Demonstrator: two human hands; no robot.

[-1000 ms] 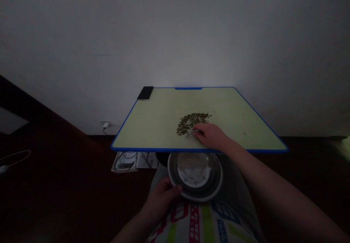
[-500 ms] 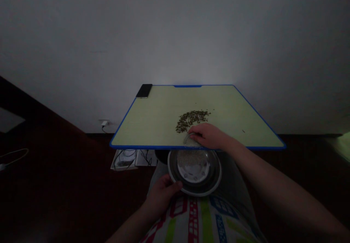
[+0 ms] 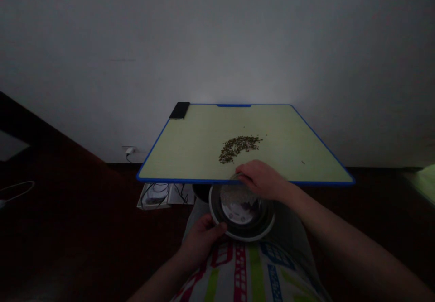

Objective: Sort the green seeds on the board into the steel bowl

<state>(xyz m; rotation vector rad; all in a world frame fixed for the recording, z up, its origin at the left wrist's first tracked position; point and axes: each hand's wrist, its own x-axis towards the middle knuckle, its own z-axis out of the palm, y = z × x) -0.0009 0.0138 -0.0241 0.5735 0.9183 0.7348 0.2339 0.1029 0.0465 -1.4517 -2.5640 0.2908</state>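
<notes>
My left hand (image 3: 206,237) is closed on the near left rim of a metal bowl (image 3: 248,237), with the thumb over the edge. Pale small grains lie in the far part of the bowl, below the table edge. Between the closed fingers of my right hand (image 3: 260,177) is a see-through, round-rimmed piece (image 3: 234,176), perhaps a plastic lid; its exact kind is unclear. That hand hovers across the table's front edge, above the bowl's far side. Beyond it, a curved patch of small brown seeds or grains (image 3: 239,145) is spread over the pale table (image 3: 183,155).
A black phone (image 3: 180,110) lies at the table's far left corner. Blue trim (image 3: 170,179) runs around the tabletop, which stands against a wall. Below are a box with cables (image 3: 155,195) and a dark container (image 3: 201,192). A plug (image 3: 130,151) sits in the wall socket.
My right hand has drawn the see-through piece back from the brown patch, over the front edge toward the bowl. My left hand keeps its hold on the rim.
</notes>
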